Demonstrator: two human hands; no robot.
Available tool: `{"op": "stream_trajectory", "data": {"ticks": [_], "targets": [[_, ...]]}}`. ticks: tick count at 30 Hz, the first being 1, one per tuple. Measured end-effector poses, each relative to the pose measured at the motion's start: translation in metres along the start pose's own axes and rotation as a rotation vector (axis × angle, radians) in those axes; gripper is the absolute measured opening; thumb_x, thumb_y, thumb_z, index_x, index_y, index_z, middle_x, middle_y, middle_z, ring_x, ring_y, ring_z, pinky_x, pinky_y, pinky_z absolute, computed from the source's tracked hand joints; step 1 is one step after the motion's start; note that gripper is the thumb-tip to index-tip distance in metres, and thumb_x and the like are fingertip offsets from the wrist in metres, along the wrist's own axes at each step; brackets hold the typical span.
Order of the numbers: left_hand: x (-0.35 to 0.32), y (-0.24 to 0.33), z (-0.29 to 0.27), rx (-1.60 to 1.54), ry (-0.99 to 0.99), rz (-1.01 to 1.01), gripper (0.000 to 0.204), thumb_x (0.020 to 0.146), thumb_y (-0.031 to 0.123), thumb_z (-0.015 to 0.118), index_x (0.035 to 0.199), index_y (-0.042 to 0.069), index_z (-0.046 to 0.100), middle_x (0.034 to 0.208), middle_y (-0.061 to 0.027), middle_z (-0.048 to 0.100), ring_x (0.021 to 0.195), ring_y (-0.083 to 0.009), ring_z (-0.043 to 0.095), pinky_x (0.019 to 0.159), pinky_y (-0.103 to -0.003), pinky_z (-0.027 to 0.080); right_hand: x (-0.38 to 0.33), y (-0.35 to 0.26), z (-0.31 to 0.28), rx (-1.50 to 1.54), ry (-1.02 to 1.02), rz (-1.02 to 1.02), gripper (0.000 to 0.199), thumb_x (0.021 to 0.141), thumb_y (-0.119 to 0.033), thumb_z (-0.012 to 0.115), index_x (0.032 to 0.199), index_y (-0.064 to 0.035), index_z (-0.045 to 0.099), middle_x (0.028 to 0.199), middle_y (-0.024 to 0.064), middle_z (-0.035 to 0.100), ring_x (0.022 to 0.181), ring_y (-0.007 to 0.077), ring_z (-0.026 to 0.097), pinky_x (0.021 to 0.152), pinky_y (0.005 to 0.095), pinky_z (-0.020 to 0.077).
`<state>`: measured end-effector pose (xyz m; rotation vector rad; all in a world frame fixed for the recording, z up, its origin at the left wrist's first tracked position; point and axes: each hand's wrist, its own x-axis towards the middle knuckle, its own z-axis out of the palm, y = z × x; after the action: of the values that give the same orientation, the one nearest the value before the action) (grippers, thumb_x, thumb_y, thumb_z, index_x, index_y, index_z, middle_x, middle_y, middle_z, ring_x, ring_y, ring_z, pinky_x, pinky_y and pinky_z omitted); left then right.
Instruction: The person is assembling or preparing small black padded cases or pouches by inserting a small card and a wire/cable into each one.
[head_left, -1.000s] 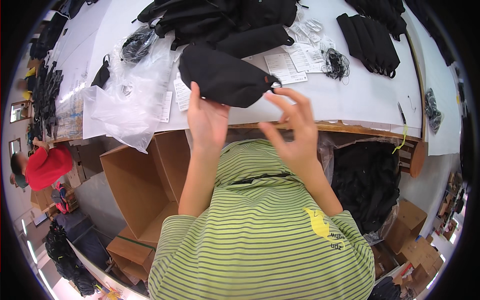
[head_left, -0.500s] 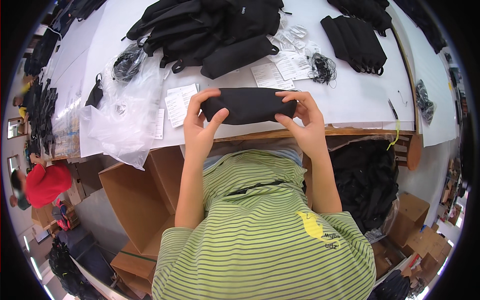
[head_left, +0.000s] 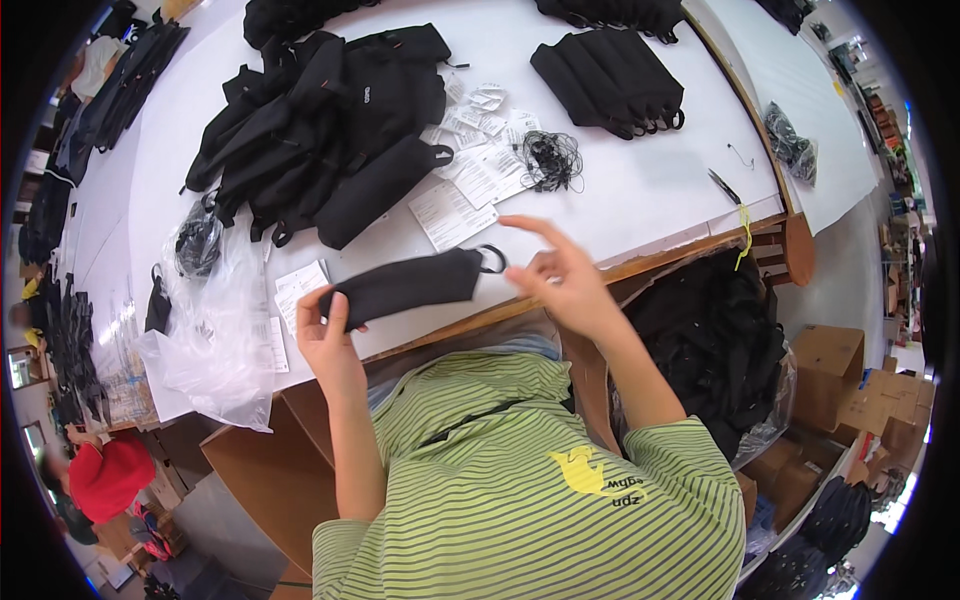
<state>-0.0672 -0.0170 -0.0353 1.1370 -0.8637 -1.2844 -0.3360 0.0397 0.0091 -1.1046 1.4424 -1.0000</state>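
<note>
Because only the left hand (head_left: pixel 325 335) has a closed grip on the black pouch (head_left: pixel 405 285), its ring end unsupported beside the open right hand (head_left: pixel 560 280), the pouch may sag or slip over the tabletop's (head_left: pixel 640 190) near edge.

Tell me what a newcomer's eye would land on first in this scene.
First, the long flat black fabric pouch with a ring at one end, pinched at its left end by the left hand over the near edge of the white worktable; the right hand hovers open beside the ring. Next, the heap of black fabric bags at the table's far left, with crumpled clear plastic bags at the near left.
</note>
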Motion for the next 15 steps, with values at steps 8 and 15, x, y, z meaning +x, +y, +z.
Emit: {"op": "stream_trajectory", "data": {"ticks": [8, 15], "targets": [[-0.015, -0.001, 0.037, -0.051, -0.078, -0.138, 0.016, 0.090, 0.009, 0.061, 0.102, 0.002, 0.053, 0.099, -0.0050, 0.053, 0.085, -0.0126, 0.057, 0.067, -0.027, 0.050, 0.009, 0.019, -0.007, -0.021, -0.029, -0.241, 0.047, 0.083, -0.023, 0.070, 0.126, -0.0077, 0.056, 0.121, 0.0059, 0.059, 0.069, 0.0052, 0.055, 0.061, 0.0183, 0.0422], [-0.011, 0.002, 0.055, 0.028, -0.258, -0.193, 0.023, 0.091, 0.009, 0.059, 0.111, 0.001, 0.052, 0.120, -0.0098, 0.054, 0.097, -0.0160, 0.058, 0.085, -0.028, 0.049, 0.014, 0.029, -0.044, -0.050, 0.108, -0.110, 0.036, 0.078, -0.016, 0.075, 0.109, -0.0010, 0.064, 0.081, 0.0016, 0.063, 0.071, 0.0067, 0.057, 0.067, 0.0203, 0.0427]]}}
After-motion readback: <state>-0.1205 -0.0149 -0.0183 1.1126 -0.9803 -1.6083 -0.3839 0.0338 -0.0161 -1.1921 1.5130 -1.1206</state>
